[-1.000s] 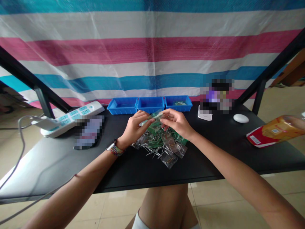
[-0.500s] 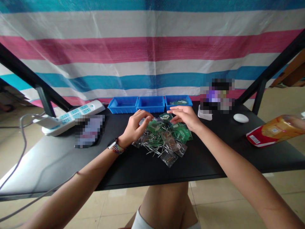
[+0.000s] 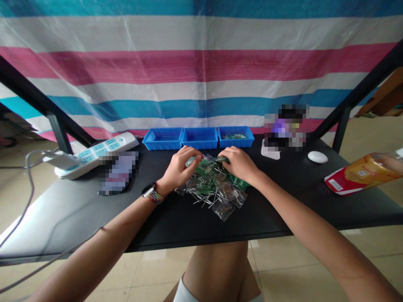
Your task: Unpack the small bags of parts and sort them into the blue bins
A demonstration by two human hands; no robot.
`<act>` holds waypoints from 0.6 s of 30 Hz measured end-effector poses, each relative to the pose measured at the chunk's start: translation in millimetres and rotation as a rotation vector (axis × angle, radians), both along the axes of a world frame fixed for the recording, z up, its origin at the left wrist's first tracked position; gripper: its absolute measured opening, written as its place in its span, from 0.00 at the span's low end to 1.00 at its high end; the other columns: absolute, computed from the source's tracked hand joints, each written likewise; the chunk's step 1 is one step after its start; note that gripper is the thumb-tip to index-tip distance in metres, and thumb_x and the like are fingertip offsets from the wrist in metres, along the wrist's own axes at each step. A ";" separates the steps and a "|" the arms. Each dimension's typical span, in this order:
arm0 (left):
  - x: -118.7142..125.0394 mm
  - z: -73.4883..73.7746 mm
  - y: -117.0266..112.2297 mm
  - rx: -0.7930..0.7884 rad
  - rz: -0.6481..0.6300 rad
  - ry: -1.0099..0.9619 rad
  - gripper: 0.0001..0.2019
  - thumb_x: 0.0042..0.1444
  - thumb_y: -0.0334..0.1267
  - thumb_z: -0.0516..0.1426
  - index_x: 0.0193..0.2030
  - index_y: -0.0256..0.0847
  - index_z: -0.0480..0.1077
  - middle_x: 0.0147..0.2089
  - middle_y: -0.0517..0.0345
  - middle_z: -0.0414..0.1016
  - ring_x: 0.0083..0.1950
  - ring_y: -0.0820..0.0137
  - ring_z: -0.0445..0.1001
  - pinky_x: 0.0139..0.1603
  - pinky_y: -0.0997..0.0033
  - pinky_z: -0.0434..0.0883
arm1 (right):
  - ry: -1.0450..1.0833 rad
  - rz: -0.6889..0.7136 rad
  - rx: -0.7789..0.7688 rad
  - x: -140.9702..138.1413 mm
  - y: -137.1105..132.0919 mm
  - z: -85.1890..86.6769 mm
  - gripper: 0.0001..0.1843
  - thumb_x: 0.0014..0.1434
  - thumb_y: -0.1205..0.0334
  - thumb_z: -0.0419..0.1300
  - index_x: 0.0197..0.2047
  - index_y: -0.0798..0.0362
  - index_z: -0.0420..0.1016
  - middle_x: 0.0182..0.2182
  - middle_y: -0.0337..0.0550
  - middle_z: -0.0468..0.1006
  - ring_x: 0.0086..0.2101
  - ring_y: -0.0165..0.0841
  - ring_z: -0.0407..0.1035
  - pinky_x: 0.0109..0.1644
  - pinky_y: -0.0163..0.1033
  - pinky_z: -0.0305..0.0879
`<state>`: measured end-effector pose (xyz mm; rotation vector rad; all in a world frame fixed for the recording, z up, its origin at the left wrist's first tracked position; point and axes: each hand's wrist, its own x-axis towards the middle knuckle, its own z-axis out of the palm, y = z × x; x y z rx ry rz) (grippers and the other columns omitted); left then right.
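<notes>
Head view: your right hand [image 3: 238,162] curled over green packet [image 3: 223,159], thumb and fingers pinching its edge. Packet right at those fingertips, far side of pile. Your left hand [image 3: 181,167] bent beside pile, thumb close to fingers; can't tell if anything's pinched. Packet looks light, floppy, slick; flat edge likely best hold. Silver rods [image 3: 204,199] loose nearer you.

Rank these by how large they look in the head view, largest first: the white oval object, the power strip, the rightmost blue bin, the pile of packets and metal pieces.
1. Pile of packets and metal pieces
2. Power strip
3. Rightmost blue bin
4. White oval object
</notes>
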<state>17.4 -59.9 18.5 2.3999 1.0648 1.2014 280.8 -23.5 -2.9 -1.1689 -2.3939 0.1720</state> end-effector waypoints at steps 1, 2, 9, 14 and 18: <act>-0.3 -0.5 0.4 0.000 0.002 -0.002 0.15 0.76 0.43 0.53 0.41 0.41 0.77 0.41 0.51 0.83 0.44 0.61 0.77 0.50 0.58 0.72 | 0.010 -0.005 0.007 0.7 0.4 0.9 0.13 0.67 0.73 0.63 0.49 0.54 0.88 0.47 0.53 0.88 0.49 0.48 0.78 0.60 0.53 0.73; -0.7 -1.1 0.7 -0.001 0.006 -0.004 0.15 0.77 0.43 0.53 0.41 0.41 0.77 0.41 0.51 0.83 0.44 0.61 0.77 0.50 0.58 0.72 | 0.044 -0.008 0.013 1.5 1.1 1.7 0.13 0.68 0.73 0.63 0.47 0.53 0.88 0.46 0.51 0.88 0.49 0.47 0.79 0.59 0.53 0.73; 0.6 -5.2 2.6 0.113 0.017 -0.025 0.15 0.74 0.36 0.57 0.65 0.42 0.74 0.53 0.50 0.81 0.52 0.63 0.80 0.57 0.59 0.78 | 0.812 0.054 -0.282 -7.4 3.0 5.3 0.13 0.65 0.51 0.72 0.44 0.51 0.88 0.44 0.49 0.86 0.42 0.43 0.80 0.45 0.49 0.81; 1.4 -5.7 2.3 0.248 -0.013 0.071 0.25 0.73 0.33 0.60 0.74 0.50 0.68 0.73 0.44 0.69 0.70 0.56 0.73 0.68 0.49 0.77 | 1.109 0.168 -0.797 -25.9 -15.3 13.6 0.27 0.53 0.47 0.80 0.52 0.50 0.85 0.38 0.43 0.86 0.41 0.42 0.81 0.45 0.50 0.85; -1.0 -3.8 1.6 0.299 -0.005 0.084 0.14 0.72 0.35 0.61 0.61 0.50 0.79 0.70 0.46 0.72 0.66 0.55 0.74 0.62 0.48 0.78 | 1.170 0.184 -0.901 -32.8 -28.4 18.2 0.37 0.52 0.50 0.81 0.64 0.46 0.79 0.33 0.37 0.82 0.35 0.39 0.82 0.41 0.48 0.85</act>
